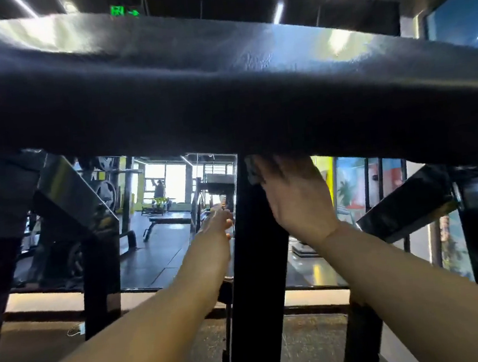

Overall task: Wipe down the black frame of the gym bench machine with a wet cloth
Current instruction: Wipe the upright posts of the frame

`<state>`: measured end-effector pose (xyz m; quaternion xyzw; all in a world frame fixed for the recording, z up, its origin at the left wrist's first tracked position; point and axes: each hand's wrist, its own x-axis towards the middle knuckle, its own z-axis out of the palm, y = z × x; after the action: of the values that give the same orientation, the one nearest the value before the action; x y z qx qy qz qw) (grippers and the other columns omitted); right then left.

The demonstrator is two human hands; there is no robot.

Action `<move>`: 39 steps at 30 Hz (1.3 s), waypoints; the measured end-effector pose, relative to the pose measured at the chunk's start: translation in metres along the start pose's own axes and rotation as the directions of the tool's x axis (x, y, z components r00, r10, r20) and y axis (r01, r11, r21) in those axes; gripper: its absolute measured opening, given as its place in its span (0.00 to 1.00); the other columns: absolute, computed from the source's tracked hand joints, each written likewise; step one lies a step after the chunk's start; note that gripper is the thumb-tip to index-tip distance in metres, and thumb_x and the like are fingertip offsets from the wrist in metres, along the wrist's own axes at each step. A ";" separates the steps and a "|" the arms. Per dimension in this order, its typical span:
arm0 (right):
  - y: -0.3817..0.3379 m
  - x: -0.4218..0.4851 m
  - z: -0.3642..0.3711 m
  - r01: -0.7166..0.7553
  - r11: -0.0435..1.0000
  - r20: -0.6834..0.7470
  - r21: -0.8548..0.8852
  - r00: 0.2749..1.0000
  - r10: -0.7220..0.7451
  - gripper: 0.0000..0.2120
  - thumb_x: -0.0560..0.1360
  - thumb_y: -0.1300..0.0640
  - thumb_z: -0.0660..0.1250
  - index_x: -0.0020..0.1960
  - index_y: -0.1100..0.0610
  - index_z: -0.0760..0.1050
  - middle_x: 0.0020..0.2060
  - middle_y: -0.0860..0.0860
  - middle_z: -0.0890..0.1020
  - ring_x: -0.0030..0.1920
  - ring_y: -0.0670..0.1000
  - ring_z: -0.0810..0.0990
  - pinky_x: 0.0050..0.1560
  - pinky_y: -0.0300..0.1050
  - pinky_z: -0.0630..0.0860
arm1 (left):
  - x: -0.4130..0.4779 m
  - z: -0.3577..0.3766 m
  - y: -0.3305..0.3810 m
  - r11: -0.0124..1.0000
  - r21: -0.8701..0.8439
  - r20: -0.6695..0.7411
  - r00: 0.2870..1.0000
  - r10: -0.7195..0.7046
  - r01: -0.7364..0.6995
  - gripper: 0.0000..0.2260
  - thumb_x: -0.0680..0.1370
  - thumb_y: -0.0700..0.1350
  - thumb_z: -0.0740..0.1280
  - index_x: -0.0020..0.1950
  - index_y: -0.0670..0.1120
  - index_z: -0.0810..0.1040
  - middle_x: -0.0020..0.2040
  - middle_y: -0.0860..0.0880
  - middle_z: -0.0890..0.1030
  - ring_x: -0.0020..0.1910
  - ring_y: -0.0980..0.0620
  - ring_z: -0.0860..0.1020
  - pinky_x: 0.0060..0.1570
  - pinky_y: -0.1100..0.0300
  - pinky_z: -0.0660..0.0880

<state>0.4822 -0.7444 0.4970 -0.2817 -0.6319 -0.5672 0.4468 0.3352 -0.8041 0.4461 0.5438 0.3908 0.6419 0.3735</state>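
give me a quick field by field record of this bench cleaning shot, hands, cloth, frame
view: from low down, under the padded bench
frame part: black upright post in the centre
right hand: pressed on the post's top right side, just under the pad
cloth: grey bit showing at the right fingertips
left hand: reaching past the post's left side, fingers blurred
background: gym floor with another bench
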 end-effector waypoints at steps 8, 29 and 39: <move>-0.043 -0.085 0.013 0.405 0.912 0.220 0.068 0.885 -0.409 0.26 0.77 0.46 0.57 0.73 0.52 0.61 0.75 0.52 0.58 0.76 0.57 0.52 0.75 0.57 0.46 | 0.004 -0.007 -0.013 0.942 -0.335 0.006 1.000 -0.010 0.012 0.16 0.82 0.49 0.53 0.48 0.46 0.79 0.48 0.48 0.81 0.43 0.52 0.78 0.42 0.57 0.72; -0.106 -0.214 0.043 0.105 0.989 0.127 0.100 0.985 -0.117 0.28 0.77 0.49 0.60 0.75 0.53 0.57 0.74 0.54 0.52 0.77 0.56 0.43 0.75 0.57 0.40 | -0.004 -0.028 -0.162 0.914 -0.282 0.115 0.956 -0.269 0.291 0.22 0.82 0.54 0.46 0.57 0.46 0.77 0.54 0.48 0.79 0.50 0.49 0.75 0.52 0.53 0.70; -0.195 -0.405 0.075 0.285 0.952 0.312 0.111 0.900 -0.305 0.33 0.75 0.54 0.55 0.78 0.52 0.49 0.78 0.53 0.47 0.77 0.55 0.42 0.75 0.57 0.37 | -0.040 -0.045 -0.275 0.873 -0.010 0.152 0.864 -0.480 0.487 0.23 0.82 0.56 0.43 0.62 0.50 0.74 0.65 0.48 0.75 0.64 0.48 0.72 0.65 0.49 0.63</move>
<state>0.4749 -0.6494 0.0513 -0.2584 -0.7496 -0.5540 0.2538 0.3112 -0.7304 0.1754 0.4643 0.4710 0.4958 0.5628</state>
